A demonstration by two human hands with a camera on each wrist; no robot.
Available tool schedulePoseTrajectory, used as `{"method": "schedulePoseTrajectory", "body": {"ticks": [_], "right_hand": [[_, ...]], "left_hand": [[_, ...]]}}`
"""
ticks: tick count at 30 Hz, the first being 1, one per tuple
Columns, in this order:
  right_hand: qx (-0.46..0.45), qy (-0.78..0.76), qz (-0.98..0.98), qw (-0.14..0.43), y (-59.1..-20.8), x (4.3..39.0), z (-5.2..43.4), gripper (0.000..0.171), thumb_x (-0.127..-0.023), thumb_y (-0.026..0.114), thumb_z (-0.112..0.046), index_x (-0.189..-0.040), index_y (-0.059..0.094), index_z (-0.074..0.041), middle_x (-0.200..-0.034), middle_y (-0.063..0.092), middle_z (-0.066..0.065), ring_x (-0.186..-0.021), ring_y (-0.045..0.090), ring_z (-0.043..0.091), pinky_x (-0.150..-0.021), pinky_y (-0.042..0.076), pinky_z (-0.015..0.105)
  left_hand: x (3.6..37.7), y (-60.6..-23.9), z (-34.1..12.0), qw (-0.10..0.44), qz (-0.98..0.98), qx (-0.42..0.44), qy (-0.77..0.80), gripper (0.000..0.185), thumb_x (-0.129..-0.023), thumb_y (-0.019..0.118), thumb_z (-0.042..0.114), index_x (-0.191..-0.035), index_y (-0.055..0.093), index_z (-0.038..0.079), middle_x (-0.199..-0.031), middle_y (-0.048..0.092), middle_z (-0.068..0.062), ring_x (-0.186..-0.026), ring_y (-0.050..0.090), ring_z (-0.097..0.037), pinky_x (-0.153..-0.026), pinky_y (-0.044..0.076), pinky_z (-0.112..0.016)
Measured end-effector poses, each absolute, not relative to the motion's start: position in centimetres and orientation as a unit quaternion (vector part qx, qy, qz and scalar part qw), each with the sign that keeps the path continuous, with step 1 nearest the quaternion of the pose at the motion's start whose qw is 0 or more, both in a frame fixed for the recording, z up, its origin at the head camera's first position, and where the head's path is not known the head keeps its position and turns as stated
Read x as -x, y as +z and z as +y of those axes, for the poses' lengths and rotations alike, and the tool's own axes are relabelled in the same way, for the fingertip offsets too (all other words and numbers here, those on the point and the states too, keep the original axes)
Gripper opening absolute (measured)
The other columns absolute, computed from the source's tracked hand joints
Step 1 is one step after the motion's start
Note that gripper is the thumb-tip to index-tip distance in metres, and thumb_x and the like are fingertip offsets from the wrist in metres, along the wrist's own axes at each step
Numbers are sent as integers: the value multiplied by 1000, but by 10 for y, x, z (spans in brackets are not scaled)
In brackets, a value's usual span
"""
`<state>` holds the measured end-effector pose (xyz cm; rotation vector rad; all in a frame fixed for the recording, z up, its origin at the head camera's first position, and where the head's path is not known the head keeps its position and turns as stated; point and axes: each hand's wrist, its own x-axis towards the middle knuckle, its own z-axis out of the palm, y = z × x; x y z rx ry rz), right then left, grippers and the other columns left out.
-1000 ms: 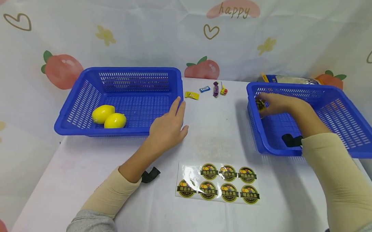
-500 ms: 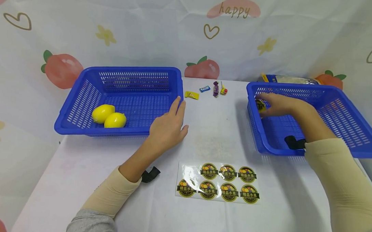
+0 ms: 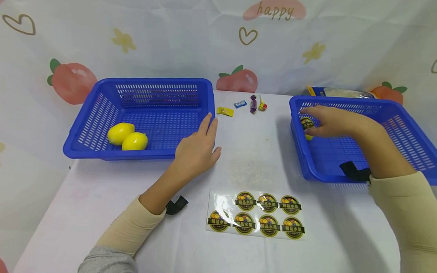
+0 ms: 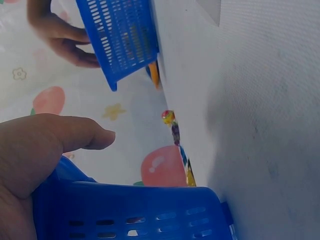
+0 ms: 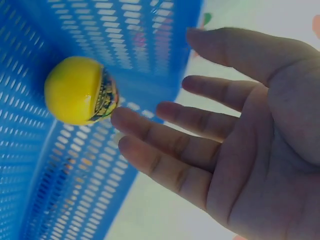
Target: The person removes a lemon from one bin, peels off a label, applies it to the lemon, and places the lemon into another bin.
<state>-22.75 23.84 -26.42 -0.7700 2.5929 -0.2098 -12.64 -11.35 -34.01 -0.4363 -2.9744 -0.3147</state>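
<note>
My right hand [image 5: 240, 130], fingers now spread and released, hovers beside the yellow stickered plastic lemon [image 5: 80, 91] lying inside the right blue slotted plastic basket [image 3: 403, 131]; my flat left hand [image 3: 196, 149] stays against the left blue basket [image 3: 96, 108].

A sticker sheet [image 3: 256, 214] is laid on the worktop [image 3: 93, 204]; four wrapped candies [image 3: 253, 104] are scattered behind it.

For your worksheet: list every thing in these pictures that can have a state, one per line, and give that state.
Right hand: open, fingers straight, beside the lemon.
Stickered yellow lemon: released, lying in right blue plastic basket.
Left hand: open, resting against left blue basket.
Two plain yellow lemons: unstickered.
Glossy sticker sheet: partly used.
</note>
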Motion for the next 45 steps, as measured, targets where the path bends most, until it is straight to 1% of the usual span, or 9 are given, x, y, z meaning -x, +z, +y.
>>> {"method": "schedulePoseTrajectory", "body": {"ticks": [6,11,16,23,28,33,38,42,45], "right_hand": [[270,-49,943,189,-264,201,229,65,-97,67,-20,-147,39,9,-143,46,33,-133,40,51,-105,34,64],[219,-31,957,188,-265,169,221,78,-99,63,-36,-155,27,4,-150,35,34,-137,32,52,-106,30,67],[193,-12,963,186,-275,140,216,86,-97,62,-46,-157,23,1,-154,27,34,-135,33,56,-99,34,71],[205,-20,972,112,-300,111,211,84,-95,69,-36,-155,26,4,-152,29,36,-124,47,57,-88,46,68],[203,-65,975,56,-319,106,209,90,-93,71,-28,-157,16,3,-153,21,38,-118,50,59,-79,51,66],[194,-80,977,48,-326,107,210,96,-93,71,-30,-159,9,1,-156,12,38,-121,46,61,-81,48,69],[194,-78,976,69,-325,109,210,98,-93,71,-33,-159,6,1,-156,10,39,-114,52,60,-76,51,66],[190,-75,976,78,-324,110,208,99,-93,71,-35,-159,6,0,-155,12,39,-107,57,58,-72,53,64],[188,-76,976,76,-324,109,208,99,-93,71,-35,-159,6,0,-155,13,39,-104,58,58,-72,53,64]], "left_hand": [[127,-340,-114,53,-983,142,-102,78,-93,69,31,-155,31,2,-162,24,-17,-73,66,-25,-44,45,-32],[126,-339,-114,48,-983,142,-103,79,-93,69,32,-156,30,3,-162,23,-17,-74,66,-25,-44,47,-33],[126,-338,-114,38,-983,143,-106,80,-93,69,32,-156,29,4,-163,21,-15,-81,68,-27,-47,48,-34],[125,-335,-115,26,-982,149,-110,81,-94,68,35,-157,28,4,-164,18,-17,-92,69,-30,-51,51,-36],[125,-335,-115,23,-982,156,-108,81,-94,69,35,-157,28,6,-164,16,-17,-96,68,-30,-49,50,-34],[125,-335,-114,21,-980,162,-117,81,-94,69,35,-158,28,8,-164,16,-17,-94,67,-29,-47,48,-33],[124,-335,-115,15,-980,156,-126,81,-93,69,37,-158,28,10,-165,15,-17,-90,67,-29,-49,49,-34],[125,-334,-120,-3,-976,156,-152,83,-95,66,45,-159,26,12,-165,14,-15,-102,67,-33,-61,56,-41],[125,-330,-127,-32,-969,154,-191,83,-97,56,57,-160,23,15,-166,12,-10,-126,55,-35,-86,54,-51]]}}
